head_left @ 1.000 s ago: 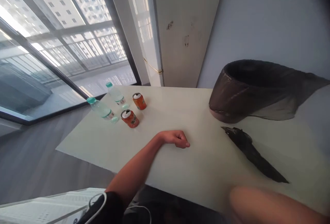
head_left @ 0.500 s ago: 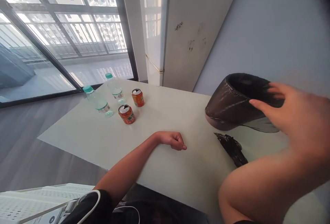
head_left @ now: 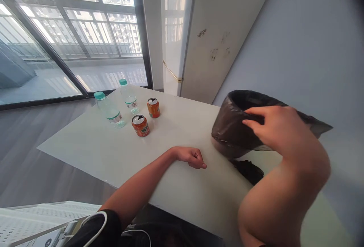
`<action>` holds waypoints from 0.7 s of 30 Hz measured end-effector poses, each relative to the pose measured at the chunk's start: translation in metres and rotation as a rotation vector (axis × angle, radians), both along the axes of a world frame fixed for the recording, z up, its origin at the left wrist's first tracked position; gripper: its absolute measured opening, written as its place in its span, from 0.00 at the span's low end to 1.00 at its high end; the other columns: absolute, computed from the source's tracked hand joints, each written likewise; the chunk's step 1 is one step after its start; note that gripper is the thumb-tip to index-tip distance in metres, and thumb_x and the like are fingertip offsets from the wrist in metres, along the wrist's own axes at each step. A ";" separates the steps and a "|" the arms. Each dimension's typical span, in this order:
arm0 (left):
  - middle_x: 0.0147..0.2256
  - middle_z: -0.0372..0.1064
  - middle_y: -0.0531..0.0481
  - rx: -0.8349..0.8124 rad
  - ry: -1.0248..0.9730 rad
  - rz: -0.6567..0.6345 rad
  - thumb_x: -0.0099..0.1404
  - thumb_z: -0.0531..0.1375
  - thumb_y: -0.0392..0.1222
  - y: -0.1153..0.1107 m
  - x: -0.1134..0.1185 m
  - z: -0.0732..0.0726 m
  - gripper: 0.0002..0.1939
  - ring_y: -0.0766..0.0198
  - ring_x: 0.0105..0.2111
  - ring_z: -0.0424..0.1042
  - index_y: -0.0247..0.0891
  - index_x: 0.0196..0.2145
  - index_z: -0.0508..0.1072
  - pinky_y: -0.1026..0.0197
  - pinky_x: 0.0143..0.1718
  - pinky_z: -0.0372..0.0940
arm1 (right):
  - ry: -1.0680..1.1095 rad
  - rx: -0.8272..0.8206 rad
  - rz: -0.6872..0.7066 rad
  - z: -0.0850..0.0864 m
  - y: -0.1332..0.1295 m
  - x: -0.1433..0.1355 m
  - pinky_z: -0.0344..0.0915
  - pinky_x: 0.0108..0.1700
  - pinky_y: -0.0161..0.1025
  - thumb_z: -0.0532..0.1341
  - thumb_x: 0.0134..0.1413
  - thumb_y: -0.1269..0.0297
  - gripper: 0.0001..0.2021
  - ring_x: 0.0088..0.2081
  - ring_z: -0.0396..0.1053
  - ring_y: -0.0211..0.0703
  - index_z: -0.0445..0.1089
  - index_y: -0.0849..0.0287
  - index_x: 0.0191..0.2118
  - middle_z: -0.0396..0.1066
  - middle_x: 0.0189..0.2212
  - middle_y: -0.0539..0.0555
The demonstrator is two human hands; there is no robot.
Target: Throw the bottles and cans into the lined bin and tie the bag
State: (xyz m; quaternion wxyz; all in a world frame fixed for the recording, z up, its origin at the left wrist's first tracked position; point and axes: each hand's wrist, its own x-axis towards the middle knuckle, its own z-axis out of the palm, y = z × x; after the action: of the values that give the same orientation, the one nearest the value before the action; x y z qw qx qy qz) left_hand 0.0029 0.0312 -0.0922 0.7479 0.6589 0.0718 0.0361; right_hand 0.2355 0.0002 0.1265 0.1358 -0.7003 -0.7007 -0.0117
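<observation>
A trash bin (head_left: 231, 127) lined with a thin black bag stands at the right of the white table (head_left: 182, 125), its mouth facing up. My right hand (head_left: 274, 124) grips the near rim of the bin and its liner, with the fingers pinched together; part of the grip is hidden. Close under the bin lies a bundle of crumpled black plastic (head_left: 248, 171), partly covered by it. My left hand (head_left: 192, 158) rests on the tabletop in a loose fist, holding nothing I can see.
Two clear plastic bottles, a nearer bottle (head_left: 109, 110) and a farther bottle (head_left: 130, 97), have green caps. Beside them stand two opened orange cans, a front can (head_left: 140, 126) and a back can (head_left: 154, 108). A tall cabinet (head_left: 210, 31) and a wall (head_left: 298, 42) border the table.
The bin has shifted left and nearer, now overlapping the black bundle. My right hand, spread at the bin's right side before, has moved left and closed on its rim. My left hand stays put.
</observation>
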 end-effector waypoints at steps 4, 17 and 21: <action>0.21 0.42 0.56 -0.011 0.004 0.011 0.67 0.66 0.67 0.000 0.000 0.000 0.38 0.67 0.23 0.42 0.41 0.17 0.52 0.55 0.26 0.44 | 0.103 -0.045 0.262 -0.008 0.002 -0.048 0.65 0.36 0.42 0.63 0.62 0.67 0.09 0.29 0.71 0.44 0.82 0.54 0.43 0.78 0.30 0.53; 0.21 0.44 0.56 0.002 0.030 -0.005 0.67 0.65 0.67 0.004 0.000 -0.002 0.36 0.66 0.24 0.44 0.40 0.17 0.54 0.57 0.26 0.45 | 0.148 -0.016 0.480 -0.015 0.001 -0.094 0.66 0.43 0.43 0.59 0.67 0.76 0.11 0.40 0.76 0.48 0.78 0.56 0.44 0.79 0.37 0.53; 0.20 0.44 0.57 -0.018 0.035 0.005 0.66 0.66 0.69 0.005 0.001 -0.002 0.37 0.67 0.23 0.44 0.41 0.17 0.54 0.57 0.26 0.44 | 0.186 0.033 0.541 -0.018 0.002 -0.091 0.70 0.50 0.48 0.60 0.65 0.76 0.13 0.46 0.77 0.52 0.78 0.56 0.49 0.80 0.43 0.56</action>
State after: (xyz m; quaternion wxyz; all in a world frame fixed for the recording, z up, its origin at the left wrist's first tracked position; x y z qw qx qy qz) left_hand 0.0034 0.0359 -0.0938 0.7522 0.6527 0.0870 0.0255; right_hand 0.1447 0.0025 0.1089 0.2092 -0.4836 -0.8463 0.0780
